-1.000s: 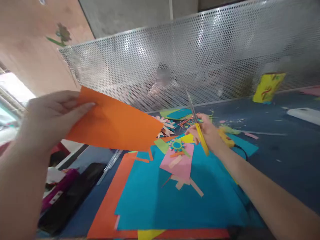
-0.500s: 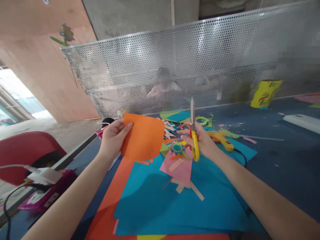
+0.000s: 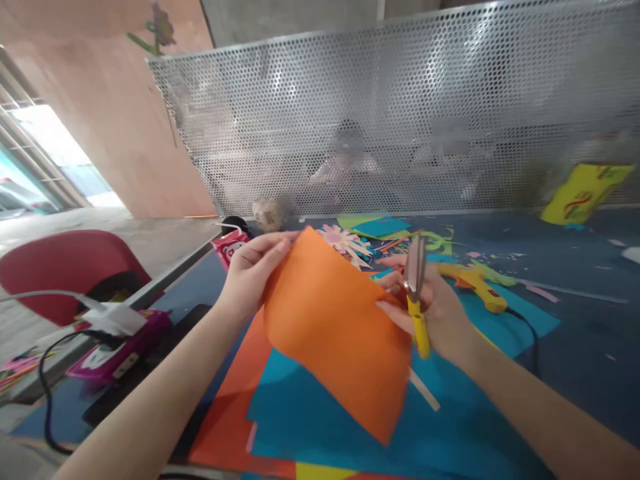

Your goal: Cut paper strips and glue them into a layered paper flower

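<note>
The orange sheet (image 3: 340, 333) is plain, bright and matte, a 4-sided piece of paper held up above the middle of the counter (image 3: 590, 393), between the 2 hands. It bows rather than lying flat: the left side rounds into a soft curve, 1 corner points up toward the back edge of the counter, and another hangs down toward the front edge. The colour is lightest across the upper middle and deepens toward the lower right, where the outline is slightly blurred. The left hand (image 3: 257, 273) has its fingers grasping the sheet near the upper corner, thumb on the near face. The right hand (image 3: 445, 320) has its fingers closed around scissors (image 3: 420, 327) with yellow handles and metal blades pointing upward; its thumb overlaps the right side of the orange sheet, though I cannot tell how firmly it presses there. Beneath the sheet, a large blue sheet (image 3: 450, 433) reaches toward the front edge of the counter, with a redder orange sheet (image 3: 220, 427) showing along its left side. A pink and cream paper flower (image 3: 337, 239) lies beyond the orange sheet, toward the back edge. A yellow glue gun (image 3: 475, 283) rests to the right of the scissors, and a purple power strip (image 3: 125, 350) sits by the left edge of the counter.
</note>
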